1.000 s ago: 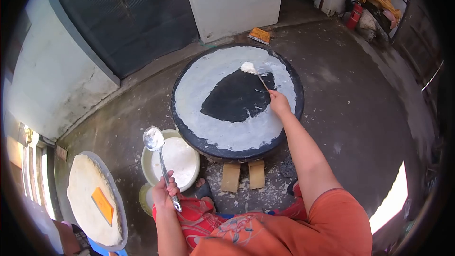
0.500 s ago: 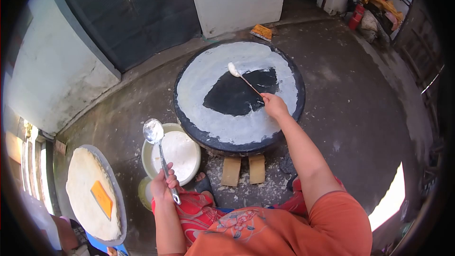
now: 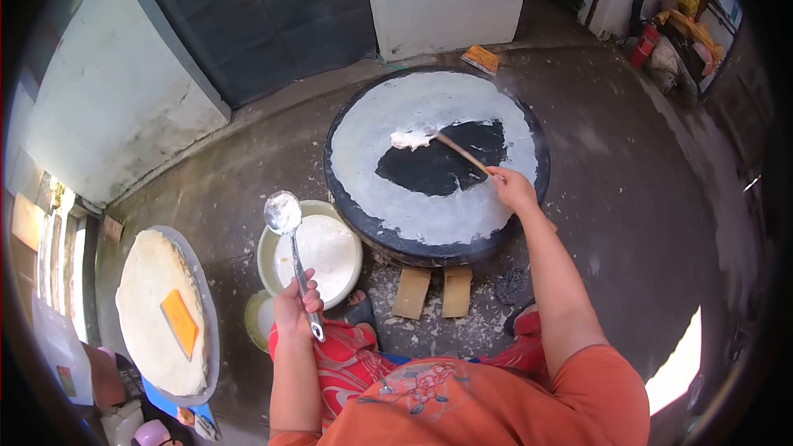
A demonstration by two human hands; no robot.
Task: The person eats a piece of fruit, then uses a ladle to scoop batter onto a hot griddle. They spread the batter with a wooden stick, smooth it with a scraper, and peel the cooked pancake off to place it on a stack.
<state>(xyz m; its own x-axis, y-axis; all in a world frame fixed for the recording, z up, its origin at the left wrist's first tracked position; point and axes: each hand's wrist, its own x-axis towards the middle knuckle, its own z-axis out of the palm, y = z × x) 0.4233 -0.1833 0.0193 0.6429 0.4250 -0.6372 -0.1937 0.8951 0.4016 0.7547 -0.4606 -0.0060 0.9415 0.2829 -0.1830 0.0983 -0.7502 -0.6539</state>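
My right hand (image 3: 515,190) is closed around the end of a thin wooden-handled spreader (image 3: 462,153). Its far end meets a lump of white batter (image 3: 410,140) at the upper left of the dark bare patch on a large round black griddle (image 3: 541,169). A pale ring of spread batter (image 3: 388,219) surrounds that patch. My left hand (image 3: 299,304) grips a metal ladle (image 3: 299,260) by its handle. The batter-coated bowl of the ladle points up, over the rim of a pale basin (image 3: 263,260) of white batter.
To the left, a stack of pale flatbreads (image 3: 153,314) rests on a round board, with an orange scraper (image 3: 180,324) on top. Two cardboard pieces (image 3: 411,292) lean below the griddle. Another orange scraper (image 3: 481,59) lies behind it. A red extinguisher (image 3: 643,45) stands far right.
The spreader's tip has come down onto the griddle, where a lump of batter now lies. My left hand still holds the ladle upright. The whole view has shifted slightly.
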